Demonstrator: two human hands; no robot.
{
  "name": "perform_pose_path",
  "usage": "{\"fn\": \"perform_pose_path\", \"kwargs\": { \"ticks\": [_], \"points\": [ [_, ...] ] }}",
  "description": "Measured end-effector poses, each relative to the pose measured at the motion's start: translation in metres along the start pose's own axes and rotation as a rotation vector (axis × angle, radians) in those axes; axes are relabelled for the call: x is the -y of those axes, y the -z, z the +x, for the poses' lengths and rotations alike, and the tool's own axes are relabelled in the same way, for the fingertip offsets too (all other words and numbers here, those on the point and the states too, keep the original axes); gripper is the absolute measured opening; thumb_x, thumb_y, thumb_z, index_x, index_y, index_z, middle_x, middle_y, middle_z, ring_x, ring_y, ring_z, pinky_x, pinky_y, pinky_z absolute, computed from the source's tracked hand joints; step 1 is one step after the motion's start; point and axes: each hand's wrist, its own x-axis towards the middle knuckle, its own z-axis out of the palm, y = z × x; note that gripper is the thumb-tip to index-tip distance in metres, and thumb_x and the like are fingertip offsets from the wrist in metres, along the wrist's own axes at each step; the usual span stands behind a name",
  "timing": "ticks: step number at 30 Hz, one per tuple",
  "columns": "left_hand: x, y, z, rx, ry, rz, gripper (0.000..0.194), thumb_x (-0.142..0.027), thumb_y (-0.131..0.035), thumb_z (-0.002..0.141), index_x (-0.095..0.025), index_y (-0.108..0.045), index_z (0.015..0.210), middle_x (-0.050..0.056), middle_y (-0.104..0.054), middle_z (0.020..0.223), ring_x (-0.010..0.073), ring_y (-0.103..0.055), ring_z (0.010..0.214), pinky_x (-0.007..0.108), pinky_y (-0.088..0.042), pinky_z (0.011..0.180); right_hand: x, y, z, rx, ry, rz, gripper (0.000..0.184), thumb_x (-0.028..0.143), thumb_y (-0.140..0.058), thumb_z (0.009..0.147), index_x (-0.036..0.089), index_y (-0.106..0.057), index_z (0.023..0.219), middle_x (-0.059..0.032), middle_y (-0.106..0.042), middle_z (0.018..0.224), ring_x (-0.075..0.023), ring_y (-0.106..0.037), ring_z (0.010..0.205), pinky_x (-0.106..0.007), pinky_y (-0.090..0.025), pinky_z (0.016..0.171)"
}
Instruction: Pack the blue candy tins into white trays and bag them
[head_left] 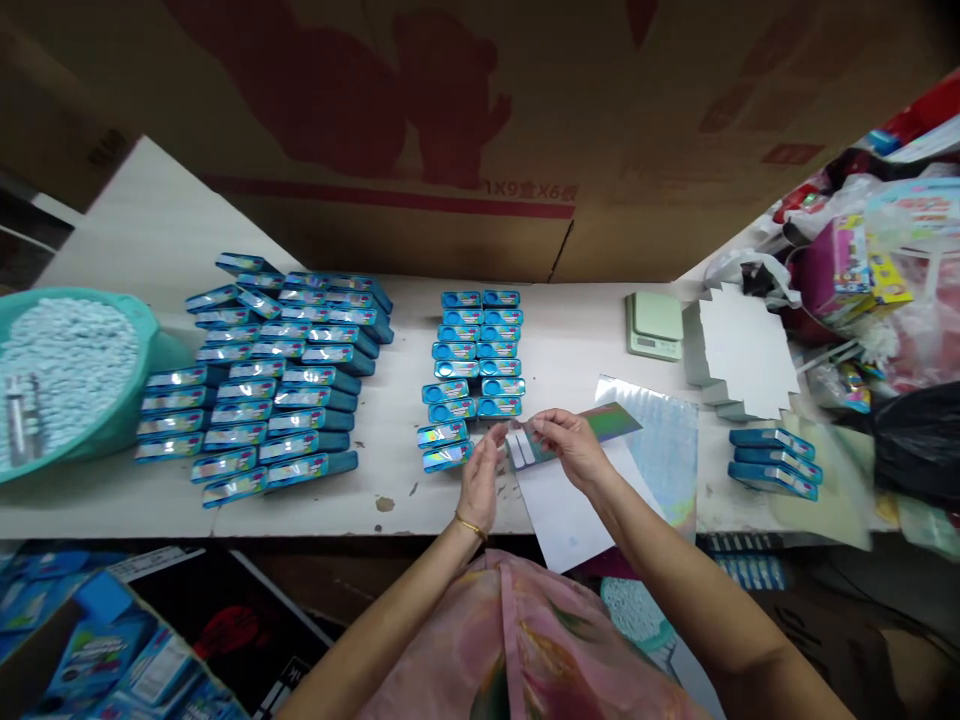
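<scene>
My right hand (pixel 574 443) pinches a small flat holographic card piece (pixel 581 432) just above the white table (pixel 150 240). My left hand (pixel 480 478), with a gold bracelet at the wrist, has its fingertips closed on the left end of the same piece. Under my hands lie a white sheet (pixel 566 510) and a shiny holographic sheet (pixel 664 440). Directly left of my hands stand two short rows of small blue boxes (pixel 472 375).
A large spread of blue boxes (pixel 274 385) covers the table's left. A teal basin of pale pellets (pixel 67 375) sits far left. A small scale (pixel 654 324), folded white cartons (pixel 739 355) and three blue boxes (pixel 772 462) lie right. Cardboard cartons (pixel 480 130) wall the back.
</scene>
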Motion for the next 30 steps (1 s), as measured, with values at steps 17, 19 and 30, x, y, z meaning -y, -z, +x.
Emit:
{"fn": "perform_pose_path", "kwargs": {
  "ticks": [17,19,30],
  "points": [
    [-0.058,0.073,0.043,-0.293,0.008,-0.22,0.041,-0.021,-0.071,0.05,-0.014,-0.053,0.087,-0.004,-0.056,0.062,0.0049,-0.05,0.054,0.018,-0.036,0.054,-0.045,-0.093,0.029,-0.196,0.143,-0.053,0.014,0.03,-0.065,0.06,0.017,-0.062,0.066,0.0017,-0.058,0.061,-0.0107,-0.049,0.057,-0.023,-0.036,0.053],
    [-0.056,0.084,0.052,-0.348,-0.06,-0.16,0.041,-0.021,-0.07,0.049,-0.014,-0.053,0.086,-0.005,-0.056,0.06,0.0056,-0.05,0.055,0.019,-0.038,0.057,-0.054,-0.102,0.038,-0.286,0.309,-0.284,0.012,0.029,-0.06,0.064,0.018,-0.062,0.065,0.0006,-0.059,0.065,-0.0131,-0.05,0.064,-0.027,-0.038,0.063],
    [-0.037,0.1,0.077,-0.439,-0.029,-0.007,0.041,-0.023,-0.065,0.051,-0.014,-0.052,0.089,-0.005,-0.055,0.059,0.0087,-0.053,0.054,0.022,-0.041,0.057,-0.078,-0.109,0.054,-0.384,0.579,-1.015,0.019,0.029,-0.047,0.078,0.021,-0.062,0.07,-0.0044,-0.058,0.077,-0.0207,-0.043,0.082,-0.034,-0.027,0.074]
  ]
}}
